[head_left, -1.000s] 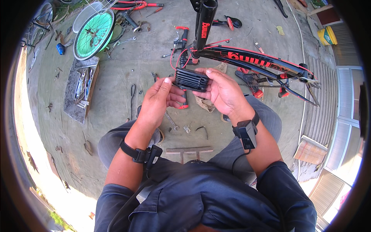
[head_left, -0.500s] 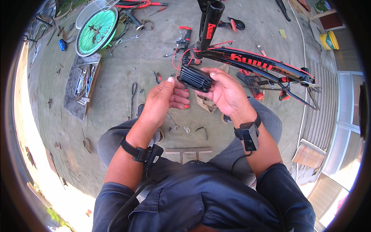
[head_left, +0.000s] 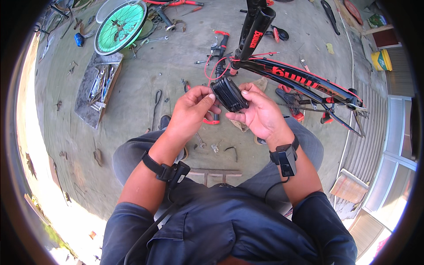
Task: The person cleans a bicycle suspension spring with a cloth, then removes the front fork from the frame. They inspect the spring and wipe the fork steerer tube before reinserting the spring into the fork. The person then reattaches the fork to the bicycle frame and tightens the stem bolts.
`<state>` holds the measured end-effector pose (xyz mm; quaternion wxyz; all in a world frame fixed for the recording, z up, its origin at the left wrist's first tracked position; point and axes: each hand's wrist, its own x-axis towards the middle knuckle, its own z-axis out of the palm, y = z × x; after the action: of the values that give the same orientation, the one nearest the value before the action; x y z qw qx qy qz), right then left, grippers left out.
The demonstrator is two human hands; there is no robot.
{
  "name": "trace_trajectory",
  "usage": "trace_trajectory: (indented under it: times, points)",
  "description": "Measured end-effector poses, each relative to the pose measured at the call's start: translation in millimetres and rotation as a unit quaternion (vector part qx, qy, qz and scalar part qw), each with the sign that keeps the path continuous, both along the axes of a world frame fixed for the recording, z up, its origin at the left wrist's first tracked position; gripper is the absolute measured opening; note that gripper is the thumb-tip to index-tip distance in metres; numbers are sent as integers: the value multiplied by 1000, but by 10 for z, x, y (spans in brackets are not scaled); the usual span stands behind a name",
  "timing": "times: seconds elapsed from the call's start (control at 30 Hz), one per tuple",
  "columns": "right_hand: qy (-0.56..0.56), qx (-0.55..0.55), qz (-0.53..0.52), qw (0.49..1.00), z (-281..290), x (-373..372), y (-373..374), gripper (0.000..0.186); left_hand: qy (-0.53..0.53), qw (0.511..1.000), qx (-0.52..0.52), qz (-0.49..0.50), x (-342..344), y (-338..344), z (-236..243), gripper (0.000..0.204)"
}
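Between my two hands is a black folding hex-key set (head_left: 229,94), a ribbed block with several narrow pieces side by side. My right hand (head_left: 262,110) holds its right end, thumb on the near-right side and lower fingers partly spread. My left hand (head_left: 193,110) pinches the left end between thumb and fingertips; exactly what lies under those fingertips is hidden. Just beyond stands a black and red bicycle frame (head_left: 296,76), a red cable (head_left: 207,66) looping from it. Handlebar parts with a red-ended grip (head_left: 224,42) lie by the frame's front.
A tray of wrenches (head_left: 84,106) lies at left, below a green-backed wheel (head_left: 115,33). A loose wrench (head_left: 201,140) and small scraps lie between my feet. Red and black power tools (head_left: 293,104) sit under the frame. A yellow bucket (head_left: 381,60) stands far right.
The hex-key set has tilted, its right end lower. My left fingers have closed in on its left end. The whole view has shifted slightly, with the frame now further right.
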<state>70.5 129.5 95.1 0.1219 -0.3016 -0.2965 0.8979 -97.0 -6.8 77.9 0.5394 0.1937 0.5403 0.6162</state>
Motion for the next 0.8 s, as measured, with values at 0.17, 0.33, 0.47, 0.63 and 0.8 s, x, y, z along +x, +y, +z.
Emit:
trace_trajectory:
  times: [0.17,0.33,0.47,0.63,0.8]
  points:
    - [6,20,26,999,0,-14,-33,19,-4,1000,3,13,-12,-6,7,16]
    - [1,87,24,996,43,-28,-62,32,-22,1000,10,0,-30,-25,3,28]
    - [-6,255,10,967,53,-74,-105,49,4,999,51,-7,11,-26,-19,44]
    - [-31,416,-7,909,40,-126,-187,60,0,997,71,10,71,-22,-14,60]
    - [-36,431,6,902,67,-111,-196,60,-28,996,84,4,49,-38,-1,64]
